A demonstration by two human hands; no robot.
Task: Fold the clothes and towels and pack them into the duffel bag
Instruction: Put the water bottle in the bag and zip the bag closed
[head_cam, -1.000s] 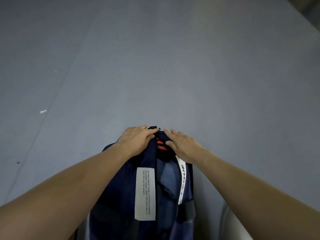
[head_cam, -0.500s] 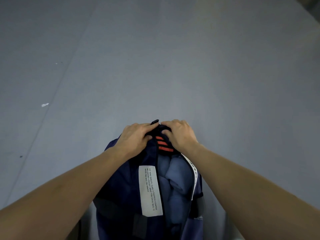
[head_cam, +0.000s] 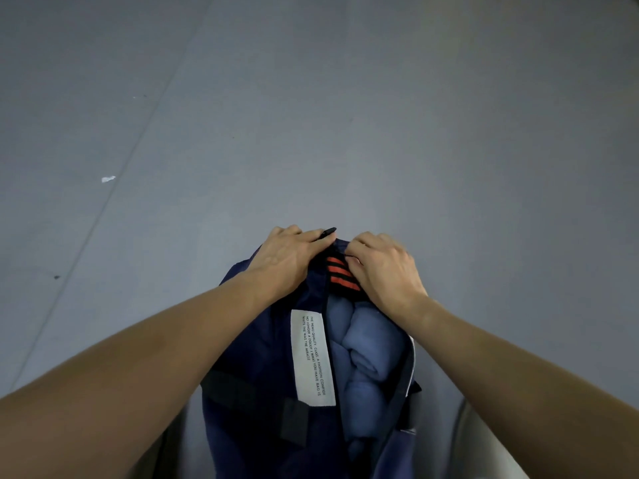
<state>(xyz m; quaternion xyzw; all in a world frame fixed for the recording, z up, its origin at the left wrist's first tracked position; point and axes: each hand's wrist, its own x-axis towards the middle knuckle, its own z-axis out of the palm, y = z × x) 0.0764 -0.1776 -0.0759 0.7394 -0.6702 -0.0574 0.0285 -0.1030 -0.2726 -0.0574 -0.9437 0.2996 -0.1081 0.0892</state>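
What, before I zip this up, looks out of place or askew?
The duffel bag gapes open, blue folded clothes bulging through the opening. A red-striped item sits at the far end between the left hand and right hand, where a zip might snag it. A white scrap lies on the floor.

The right hand (head_cam: 387, 271) has curled onto the duffel bag (head_cam: 262, 344), whose opening now gapes wider.

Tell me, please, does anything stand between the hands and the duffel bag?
Nothing visible does: the left hand and the right hand both grip the duffel bag at its far end, beside the orange stripes.
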